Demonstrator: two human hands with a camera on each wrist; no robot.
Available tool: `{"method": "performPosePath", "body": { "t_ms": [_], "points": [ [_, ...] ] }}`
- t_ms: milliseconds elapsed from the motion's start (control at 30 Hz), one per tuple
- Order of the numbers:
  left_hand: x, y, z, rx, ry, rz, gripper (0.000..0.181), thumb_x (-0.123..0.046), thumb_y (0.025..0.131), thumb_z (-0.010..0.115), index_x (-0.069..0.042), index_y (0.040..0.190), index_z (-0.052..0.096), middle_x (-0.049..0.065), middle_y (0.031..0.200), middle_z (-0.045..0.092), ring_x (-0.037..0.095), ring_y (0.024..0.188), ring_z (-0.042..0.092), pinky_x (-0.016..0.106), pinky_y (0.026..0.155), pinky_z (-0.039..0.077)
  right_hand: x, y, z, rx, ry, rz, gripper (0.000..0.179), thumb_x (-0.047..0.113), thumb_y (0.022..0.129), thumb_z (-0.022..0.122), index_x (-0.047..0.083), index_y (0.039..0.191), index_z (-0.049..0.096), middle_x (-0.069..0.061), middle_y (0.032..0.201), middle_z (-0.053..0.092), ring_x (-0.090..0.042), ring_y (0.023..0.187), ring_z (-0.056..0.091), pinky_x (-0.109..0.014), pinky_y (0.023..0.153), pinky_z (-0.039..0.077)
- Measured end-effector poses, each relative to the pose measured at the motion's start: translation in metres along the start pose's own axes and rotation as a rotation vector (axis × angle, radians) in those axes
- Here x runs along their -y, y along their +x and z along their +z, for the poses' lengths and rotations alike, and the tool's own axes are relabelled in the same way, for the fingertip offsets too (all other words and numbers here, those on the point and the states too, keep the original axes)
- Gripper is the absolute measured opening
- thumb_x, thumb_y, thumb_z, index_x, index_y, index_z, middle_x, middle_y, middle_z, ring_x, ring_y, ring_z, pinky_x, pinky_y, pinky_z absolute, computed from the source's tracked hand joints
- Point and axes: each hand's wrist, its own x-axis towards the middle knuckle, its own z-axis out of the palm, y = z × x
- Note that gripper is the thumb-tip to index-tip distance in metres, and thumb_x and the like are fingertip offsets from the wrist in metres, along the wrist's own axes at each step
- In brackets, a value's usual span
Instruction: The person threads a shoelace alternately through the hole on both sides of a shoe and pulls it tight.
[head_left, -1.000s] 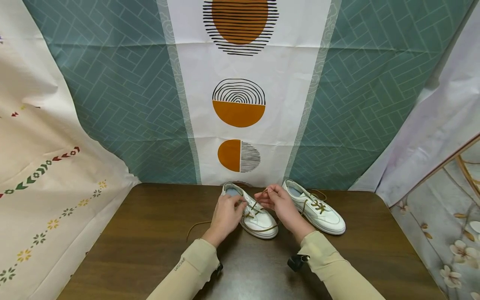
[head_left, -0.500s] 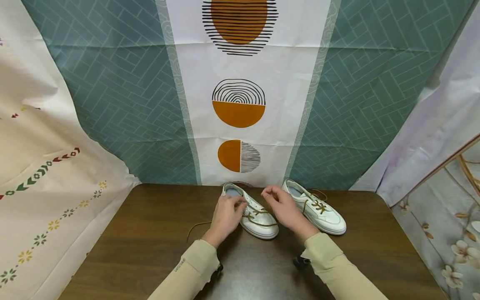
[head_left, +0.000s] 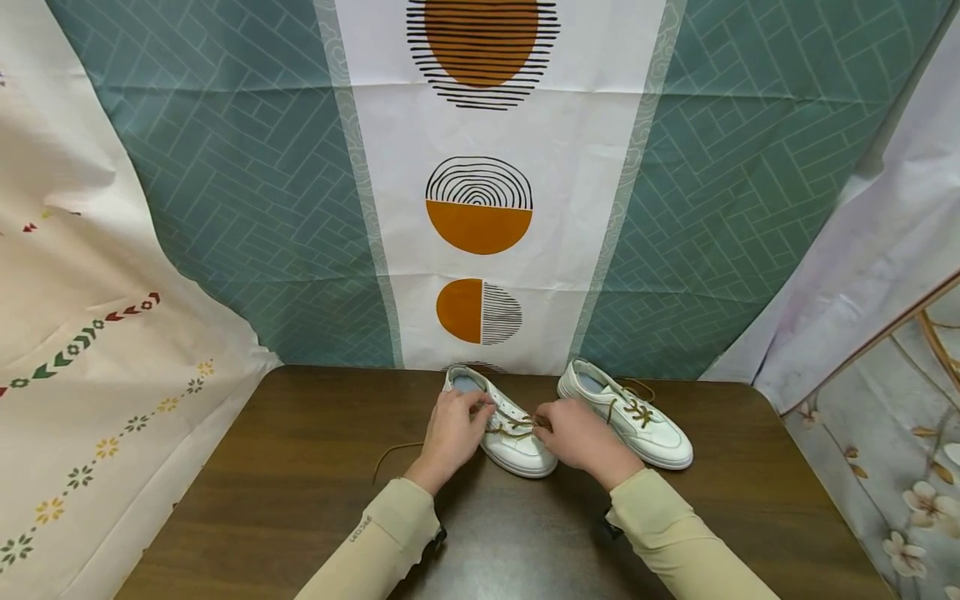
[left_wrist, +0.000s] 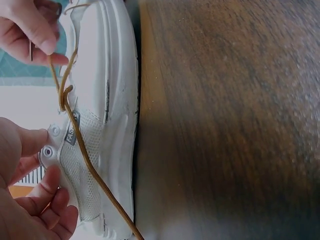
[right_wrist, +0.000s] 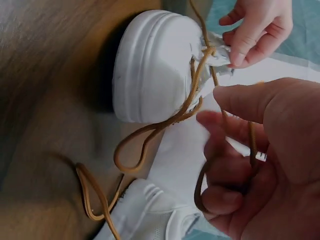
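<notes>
A white sneaker point(head_left: 521, 460) stands on the table, partly laced with a brown shoelace point(left_wrist: 90, 165). My left hand point(head_left: 453, 423) is at its side; in the left wrist view the thumb and fingers pinch the edge of the eyelet flap point(left_wrist: 48, 150), where two metal eyelets show. Over the toe end is my right hand point(head_left: 579, 433). The right wrist view shows its thumb and forefinger pinching the lace, with a length of it looped round the curled fingers. Another loop of lace hangs beside the toe. The lace's tip is hard to make out.
To the right stands a second white sneaker point(head_left: 660, 440), with brown lace across its front. A loose lace end point(head_left: 390, 454) lies on the brown table point(head_left: 300, 492) left of my left hand. A patterned cloth point(head_left: 480, 250) hangs behind the table's far edge.
My right hand first drew lace up from the shoe, then lifted with the fingers off it, and has come down to the toe end, pinching lace. The left hand has stayed put.
</notes>
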Motion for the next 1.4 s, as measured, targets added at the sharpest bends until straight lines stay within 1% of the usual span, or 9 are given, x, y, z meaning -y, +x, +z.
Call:
{"method": "performPosePath", "body": {
  "t_ms": [267, 500, 700, 867, 1000, 1067, 1133, 1300, 1400],
  "points": [
    [0.0, 0.001, 0.0, -0.009, -0.002, 0.012, 0.009, -0.034, 0.087, 0.065, -0.028, 0.091, 0.071, -0.007, 0.081, 0.058, 0.013, 0.082, 0.048, 0.028, 0.07, 0.04, -0.005, 0.002, -0.008, -0.051, 0.318, 0.093, 0.014, 0.029, 0.093, 0.056, 0.021, 0.084, 0.064, 0.005, 0.064, 0.053, -0.012, 0.053, 0.045, -0.028, 0.052, 0.038],
    [0.0, 0.002, 0.0, -0.002, -0.001, 0.016, 0.012, -0.034, 0.088, 0.064, -0.027, 0.093, 0.072, -0.007, 0.082, 0.058, 0.012, 0.082, 0.048, 0.028, 0.069, 0.039, -0.002, 0.008, -0.014, -0.235, 0.78, 0.132, 0.023, 0.025, 0.096, 0.052, 0.006, 0.092, 0.064, -0.01, 0.091, 0.067, -0.024, 0.084, 0.063, -0.033, 0.076, 0.051],
    [0.0, 0.002, 0.0, 0.003, -0.001, 0.004, 0.013, -0.034, 0.087, 0.064, -0.027, 0.095, 0.072, -0.006, 0.082, 0.057, 0.012, 0.081, 0.047, 0.028, 0.068, 0.039, -0.001, 0.01, -0.021, -0.273, 1.158, 0.065, 0.033, 0.024, 0.1, 0.044, -0.008, 0.101, 0.053, -0.025, 0.109, 0.063, -0.033, 0.1, 0.064, -0.046, 0.088, 0.05],
    [0.0, 0.002, 0.001, -0.001, 0.001, 0.003, 0.012, -0.034, 0.088, 0.064, -0.028, 0.094, 0.072, -0.007, 0.083, 0.058, 0.012, 0.081, 0.047, 0.028, 0.069, 0.039, -0.002, 0.007, -0.026, -0.248, 1.335, 0.028, 0.031, 0.028, 0.1, 0.041, -0.002, 0.098, 0.046, -0.015, 0.098, 0.063, -0.026, 0.095, 0.067, -0.046, 0.092, 0.049],
    [0.001, 0.002, 0.001, 0.005, -0.003, 0.005, 0.012, -0.034, 0.088, 0.063, -0.028, 0.095, 0.072, -0.007, 0.083, 0.058, 0.012, 0.082, 0.047, 0.028, 0.069, 0.039, -0.004, 0.006, -0.03, -0.263, 1.428, 0.037, 0.026, 0.031, 0.1, 0.041, 0.006, 0.091, 0.043, -0.002, 0.081, 0.049, -0.015, 0.073, 0.058, -0.037, 0.081, 0.053],
    [0.001, 0.001, 0.002, 0.01, -0.006, 0.004, 0.012, -0.034, 0.088, 0.064, -0.028, 0.095, 0.071, -0.007, 0.083, 0.057, 0.012, 0.082, 0.047, 0.027, 0.069, 0.039, -0.005, 0.005, -0.032, -0.29, 1.408, 0.027, 0.026, 0.031, 0.099, 0.042, 0.006, 0.091, 0.042, -0.002, 0.077, 0.042, -0.013, 0.063, 0.046, -0.03, 0.067, 0.051],
    [0.001, 0.001, 0.002, 0.014, -0.009, 0.001, 0.012, -0.034, 0.087, 0.064, -0.028, 0.095, 0.071, -0.007, 0.083, 0.057, 0.012, 0.082, 0.047, 0.027, 0.068, 0.039, -0.006, 0.004, -0.032, -0.343, 1.259, 0.019, 0.026, 0.031, 0.098, 0.047, 0.006, 0.092, 0.047, -0.001, 0.073, 0.042, -0.012, 0.057, 0.04, -0.025, 0.055, 0.043],
    [0.002, 0.0, 0.001, 0.02, -0.008, -0.003, 0.013, -0.034, 0.087, 0.064, -0.027, 0.096, 0.071, -0.007, 0.083, 0.057, 0.013, 0.083, 0.047, 0.027, 0.068, 0.039, -0.011, -0.001, -0.026, -0.376, 0.444, 0.002, 0.014, 0.039, 0.09, 0.059, 0.025, 0.089, 0.059, 0.01, 0.074, 0.054, -0.007, 0.063, 0.048, -0.025, 0.056, 0.041],
    [0.002, 0.0, 0.0, 0.024, -0.003, -0.003, 0.013, -0.033, 0.087, 0.064, -0.026, 0.095, 0.071, -0.007, 0.083, 0.058, 0.013, 0.083, 0.048, 0.028, 0.068, 0.039, -0.013, -0.002, -0.021, -0.301, 0.146, -0.059, 0.012, 0.037, 0.086, 0.065, 0.028, 0.093, 0.064, 0.013, 0.086, 0.061, -0.008, 0.077, 0.057, -0.029, 0.068, 0.047]
  ]
}}
